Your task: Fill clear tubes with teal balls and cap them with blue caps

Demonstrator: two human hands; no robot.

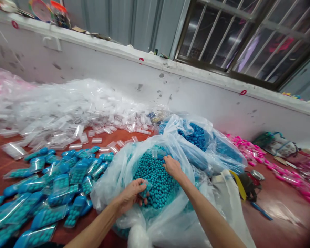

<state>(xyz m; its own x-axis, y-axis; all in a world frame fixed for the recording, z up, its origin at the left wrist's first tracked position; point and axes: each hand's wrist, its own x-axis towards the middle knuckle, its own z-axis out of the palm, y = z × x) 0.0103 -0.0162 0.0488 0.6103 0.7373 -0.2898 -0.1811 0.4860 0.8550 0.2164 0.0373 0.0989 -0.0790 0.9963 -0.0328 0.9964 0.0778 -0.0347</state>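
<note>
With left hand (131,195), clamping small clear plastic container (147,188) at near side of round teal beads (156,177) in open translucent white plastic bag (110,179). With right hand (174,168), poised at beads' far side; cannot tell if gripping. Farther back, note clear plastic cases (67,106) heaped left, blue plastic pieces (195,136) bagged right.

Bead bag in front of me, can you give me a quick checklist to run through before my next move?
1. Bag mouth open: ok, the bag gapes wide around the beads.
2. Container gripped: ok, the left hand holds a small clear container over the beads.
3. Container full: cannot tell, the fingers hide part of it.
4. Right hand free: cannot tell; the right hand is at the far side of the beads, its grip unclear.
5. Filled containers in tidy rows: not ok, the filled containers lie jumbled left of the bag.
</note>
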